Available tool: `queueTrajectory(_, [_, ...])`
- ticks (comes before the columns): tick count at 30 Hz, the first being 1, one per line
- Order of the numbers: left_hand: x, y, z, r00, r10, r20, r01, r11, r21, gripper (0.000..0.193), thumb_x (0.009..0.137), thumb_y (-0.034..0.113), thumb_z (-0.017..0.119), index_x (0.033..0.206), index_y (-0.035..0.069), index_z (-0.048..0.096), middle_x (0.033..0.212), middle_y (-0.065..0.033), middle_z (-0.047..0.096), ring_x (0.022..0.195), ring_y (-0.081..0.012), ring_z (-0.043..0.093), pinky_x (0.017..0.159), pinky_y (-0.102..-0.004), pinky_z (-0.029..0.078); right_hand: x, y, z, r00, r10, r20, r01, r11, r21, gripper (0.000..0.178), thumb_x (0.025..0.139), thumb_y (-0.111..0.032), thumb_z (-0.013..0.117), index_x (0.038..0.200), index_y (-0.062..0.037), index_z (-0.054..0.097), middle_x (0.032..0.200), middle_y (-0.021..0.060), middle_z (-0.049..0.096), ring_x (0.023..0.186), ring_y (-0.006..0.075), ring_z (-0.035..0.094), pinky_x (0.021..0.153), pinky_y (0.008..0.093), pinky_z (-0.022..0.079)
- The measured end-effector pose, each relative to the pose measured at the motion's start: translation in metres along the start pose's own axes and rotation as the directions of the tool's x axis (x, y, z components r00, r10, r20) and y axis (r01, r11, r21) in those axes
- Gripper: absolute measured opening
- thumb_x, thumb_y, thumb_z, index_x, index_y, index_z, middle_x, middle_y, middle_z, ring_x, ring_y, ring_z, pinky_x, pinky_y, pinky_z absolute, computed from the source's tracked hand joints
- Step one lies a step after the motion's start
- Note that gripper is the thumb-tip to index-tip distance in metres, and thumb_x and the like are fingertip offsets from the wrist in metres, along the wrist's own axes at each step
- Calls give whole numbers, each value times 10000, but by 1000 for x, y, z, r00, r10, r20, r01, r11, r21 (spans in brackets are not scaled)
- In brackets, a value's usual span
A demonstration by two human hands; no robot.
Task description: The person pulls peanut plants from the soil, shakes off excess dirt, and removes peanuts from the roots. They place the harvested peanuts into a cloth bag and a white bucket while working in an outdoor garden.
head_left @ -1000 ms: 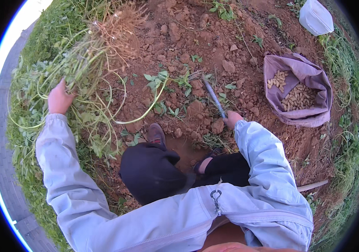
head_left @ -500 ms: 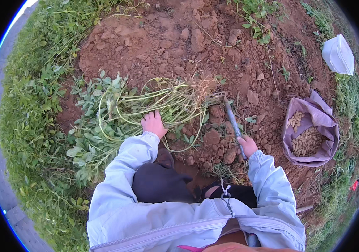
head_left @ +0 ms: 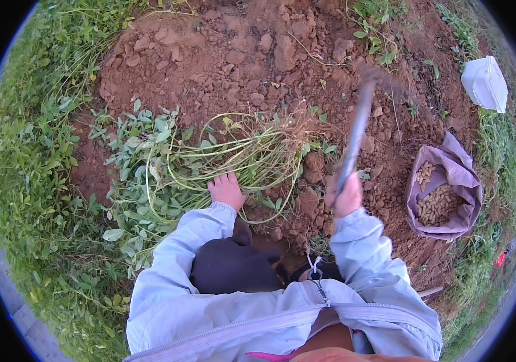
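A bundle of pulled-up peanut plants (head_left: 252,148) lies across the loose soil, leaves to the left and pale, thin roots to the right. My left hand (head_left: 226,190) is closed over the stems at the near side of the bundle. My right hand (head_left: 345,194) grips a short-handled hoe (head_left: 357,130) by the lower part of its grey handle. The hoe is raised to the right of the roots, with its far end smeared by motion, so the blade's shape is unclear.
At the right stands an open purplish sack (head_left: 445,187) with peanuts (head_left: 439,204) inside. A white plastic tub (head_left: 485,84) sits farther off at the right. Clods of reddish soil (head_left: 227,54) cover the middle, and leafy green plants (head_left: 34,175) grow along the left.
The hoe's head has lifted away from the roots and swung up and to the right. My right hand has moved slightly left and up; my left hand stays on the stems.
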State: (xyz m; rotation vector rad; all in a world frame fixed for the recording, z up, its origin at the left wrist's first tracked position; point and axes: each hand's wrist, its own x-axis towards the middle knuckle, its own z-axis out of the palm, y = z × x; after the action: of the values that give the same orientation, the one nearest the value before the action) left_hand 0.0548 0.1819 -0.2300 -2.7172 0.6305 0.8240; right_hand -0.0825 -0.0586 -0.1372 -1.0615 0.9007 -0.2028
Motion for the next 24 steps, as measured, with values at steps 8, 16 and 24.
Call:
queueTrajectory(8, [-1, -7, 4, 1000, 13, 15, -13, 1000, -4, 974, 651, 449, 736, 1394, 35, 261, 1398, -173, 334, 1257, -306, 358, 969, -478, 306, -1, -15, 14, 942, 222, 251, -277, 937, 214, 473, 944, -542, 291, 868, -104, 454, 515, -19, 331, 348, 93, 271, 317, 273, 249])
queueTrajectory(16, [-6, -1, -5, 998, 53, -16, -54, 998, -33, 903, 664, 438, 713, 1372, 46, 311, 1343, -180, 386, 1219, -321, 402, 938, -473, 345, -13, 130, -11, 697, 717, 9, -717, 697, -4, 521, 909, -577, 353, 805, -79, 466, 511, 5, 342, 354, 152, 295, 364, 320, 272])
queueTrajectory(24, [-7, -90, -42, 909, 210, -361, -375, 790, -484, 661, 657, 274, 779, 1183, -16, 503, 1063, -186, 589, 957, -339, 589, 858, -382, 470, -8, 67, -44, 935, 353, 31, -354, 924, 146, 472, 953, -493, 326, 886, -58, 498, 518, 15, 376, 357, 138, 337, 351, 300, 311])
